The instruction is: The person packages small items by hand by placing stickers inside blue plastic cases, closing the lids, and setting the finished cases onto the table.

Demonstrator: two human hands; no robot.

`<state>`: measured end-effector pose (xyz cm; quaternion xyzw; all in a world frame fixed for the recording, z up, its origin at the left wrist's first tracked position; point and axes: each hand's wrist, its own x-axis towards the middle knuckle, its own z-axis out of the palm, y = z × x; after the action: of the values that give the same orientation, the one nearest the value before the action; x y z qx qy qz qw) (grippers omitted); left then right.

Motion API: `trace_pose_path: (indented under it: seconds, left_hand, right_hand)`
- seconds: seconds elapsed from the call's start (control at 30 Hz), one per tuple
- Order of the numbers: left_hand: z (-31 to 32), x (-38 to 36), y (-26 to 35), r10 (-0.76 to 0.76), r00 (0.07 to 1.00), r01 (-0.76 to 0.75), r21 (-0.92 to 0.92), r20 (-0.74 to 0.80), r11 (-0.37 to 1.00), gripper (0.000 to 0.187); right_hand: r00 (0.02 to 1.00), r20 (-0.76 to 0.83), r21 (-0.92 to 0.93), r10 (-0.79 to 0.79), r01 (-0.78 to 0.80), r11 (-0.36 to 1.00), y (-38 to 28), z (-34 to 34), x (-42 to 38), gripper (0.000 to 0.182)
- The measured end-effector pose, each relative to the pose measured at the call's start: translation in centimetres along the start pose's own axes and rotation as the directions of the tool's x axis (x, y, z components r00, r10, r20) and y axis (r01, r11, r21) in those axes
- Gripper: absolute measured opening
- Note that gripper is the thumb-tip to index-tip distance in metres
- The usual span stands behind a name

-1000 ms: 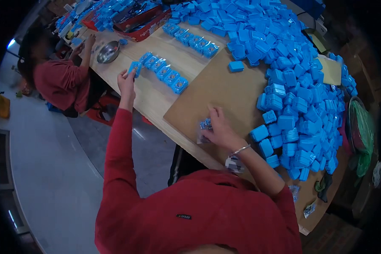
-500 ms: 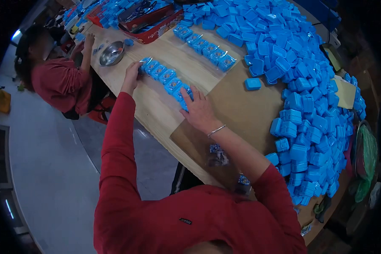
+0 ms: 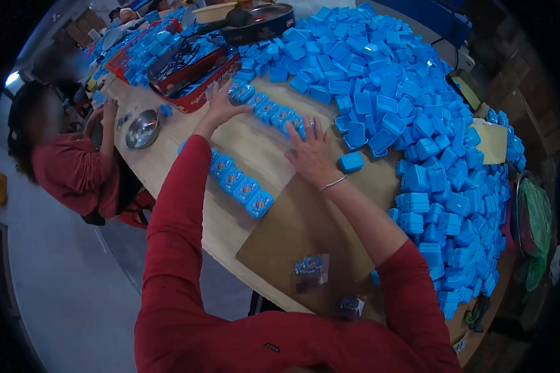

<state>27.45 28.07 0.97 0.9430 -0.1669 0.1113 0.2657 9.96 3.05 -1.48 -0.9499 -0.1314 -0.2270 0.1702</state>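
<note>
The far row of small blue printed boxes point(image 3: 267, 112) in clear wrap lies across the wooden table, between my two hands. My left hand point(image 3: 218, 113) is at its left end, thumb and fingers spread. At the right end my right hand point(image 3: 312, 154) has its fingers stretched over or beside the last box; exact contact is hard to tell. Closer to me is a second row of matching blue boxes point(image 3: 232, 179), its left end partly hidden by my left sleeve. A single plain blue box point(image 3: 350, 162) sits right of my right hand.
A large heap of blue boxes point(image 3: 410, 124) covers the right side. Left of me are a metal bowl point(image 3: 142, 130) and a seated person in red point(image 3: 74, 165). Red trays point(image 3: 196, 99) stand at the back. Small printed packets point(image 3: 311, 266) lie on the brown board point(image 3: 274, 239).
Both hands have left the near row and moved farther out to the far row. The near row now lies untouched. My view has shifted slightly.
</note>
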Motion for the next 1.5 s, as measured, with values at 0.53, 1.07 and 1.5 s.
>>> trace_pose_path:
  seconds: [0.53,1.07,1.5]
  left_hand:
    - [3.5,4.6,0.2,-0.18,0.959,0.193,-0.037,0.221,0.981,0.105]
    - [-2.8,-2.4,5.8,-0.066,0.937,0.046,0.065,0.343,0.997,0.079]
    - [-5.4,-22.7,19.4,0.149,0.824,0.144,-0.456,0.547,0.878,0.069]
  right_hand:
    - [0.994,0.048,-0.088,-0.101,0.105,0.991,3.8,2.9,2.1,0.057]
    - [0.942,0.327,0.211,-0.077,0.007,0.978,2.1,-8.0,-1.0,0.046]
    - [0.761,0.613,0.383,-0.214,-0.049,0.923,-3.3,-11.2,-17.6,0.021]
